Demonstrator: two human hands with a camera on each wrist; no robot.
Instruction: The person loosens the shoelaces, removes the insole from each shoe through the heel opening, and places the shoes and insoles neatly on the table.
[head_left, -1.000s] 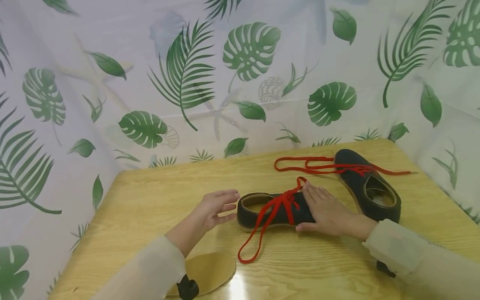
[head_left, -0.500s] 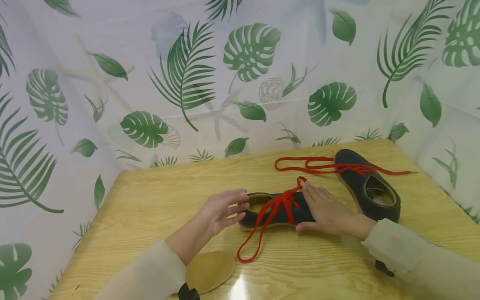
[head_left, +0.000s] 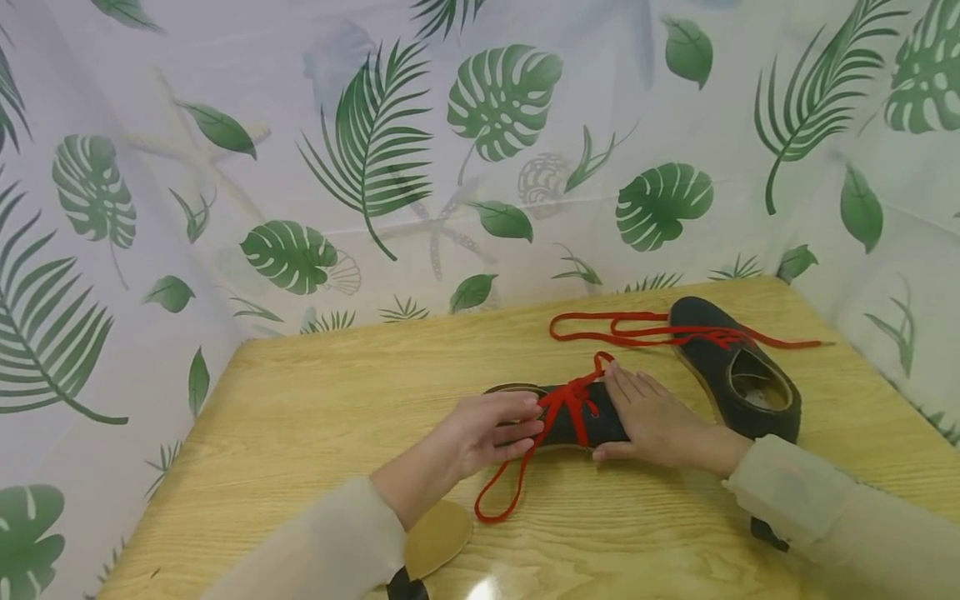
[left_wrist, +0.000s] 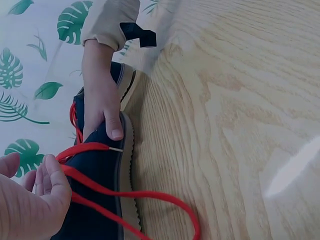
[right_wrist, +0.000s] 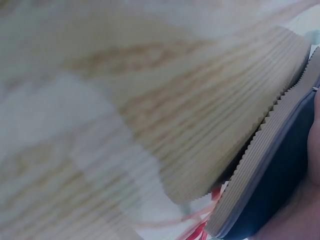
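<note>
A dark navy shoe [head_left: 611,423] with red laces [head_left: 576,398] lies sideways across the middle of the table, its toe to the right. My right hand [head_left: 652,421] lies over the toe with fingers straight and the thumb along the near side. Above the shoe's opening is my left hand [head_left: 487,433], fingers loosely bent and their tips right beside the tied laces; it hides much of the heel. In the left wrist view a long lace loop [left_wrist: 170,196] trails over the sole's edge onto the table. The right wrist view shows the ridged sole [right_wrist: 250,165] close up.
A second navy shoe [head_left: 693,321] stands behind on the right, its loose red laces [head_left: 585,340] spread left across the wooden table [head_left: 337,375]. A tan insole-shaped piece [head_left: 442,537] lies near the front, partly under my left forearm. A leaf-print cloth [head_left: 420,192] hangs behind.
My left hand has moved right, from beside the shoe's heel to over its opening and up to the laces. My right hand has stayed on the toe.
</note>
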